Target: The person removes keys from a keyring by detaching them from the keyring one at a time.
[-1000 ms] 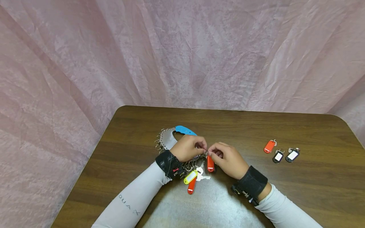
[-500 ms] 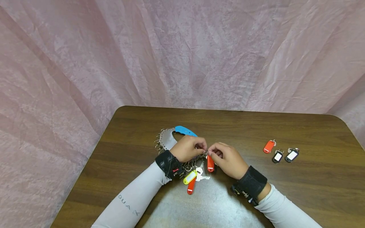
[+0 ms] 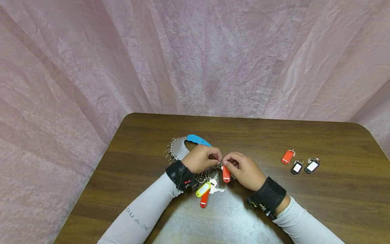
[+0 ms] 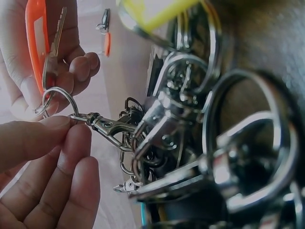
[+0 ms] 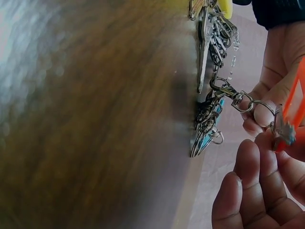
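Note:
In the head view, my left hand [image 3: 201, 158] and right hand [image 3: 246, 173] meet fingertip to fingertip over a silver ring-shaped plate [image 3: 179, 149] with a blue grip [image 3: 198, 139] and hooks along its rim. Left thumb and finger pinch a metal key ring [image 4: 64, 90] where it joins a swivel clasp [image 4: 102, 124], which runs back to the bunch of hooks. The right fingertips pinch an orange key tag [image 3: 226, 174] at its ring end. A key [image 4: 59, 33] hangs beside that tag, on the ring side. The left forearm and hand cover part of the plate.
Below the hands lie a yellow key tag [image 3: 203, 189], another orange tag [image 3: 204, 199] and silver keys [image 3: 214, 184]. To the right on the wooden table [image 3: 341, 189] are a loose orange tag [image 3: 288, 157] and two black tags [image 3: 297, 167]. A pink curtain [image 3: 195, 61] hangs behind.
The orange tag under the right fingertips has swung slightly to the right and up. Both hands stay almost in place, still pinching.

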The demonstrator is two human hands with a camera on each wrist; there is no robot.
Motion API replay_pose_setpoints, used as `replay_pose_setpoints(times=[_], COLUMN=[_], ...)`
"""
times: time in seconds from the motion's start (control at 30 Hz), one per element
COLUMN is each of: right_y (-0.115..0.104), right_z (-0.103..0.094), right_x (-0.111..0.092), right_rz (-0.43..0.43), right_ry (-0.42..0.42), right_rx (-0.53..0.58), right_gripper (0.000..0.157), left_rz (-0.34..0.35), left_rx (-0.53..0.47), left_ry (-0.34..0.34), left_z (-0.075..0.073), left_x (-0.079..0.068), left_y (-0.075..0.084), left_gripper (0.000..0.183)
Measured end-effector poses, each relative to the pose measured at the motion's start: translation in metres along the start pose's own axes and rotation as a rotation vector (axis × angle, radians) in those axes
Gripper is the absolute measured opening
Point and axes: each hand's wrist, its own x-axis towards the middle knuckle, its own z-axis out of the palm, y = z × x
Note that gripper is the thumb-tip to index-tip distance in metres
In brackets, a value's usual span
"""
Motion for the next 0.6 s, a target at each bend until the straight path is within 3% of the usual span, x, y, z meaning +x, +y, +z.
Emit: replay_pose_setpoints(times=[0.6], right_y=[0.0009], right_z=[0.0001], right_x=[0.0002], right_rz=[0.010], right_ry=[-0.013], right_rx=[-0.002], right_gripper=[0.006], left_rz=[0.051], left_rx=[0.021], left_ry=[-0.008], left_z=[-0.0009], left_x=[-0.0003], left_y=[-0.0002], left_gripper=[0.009])
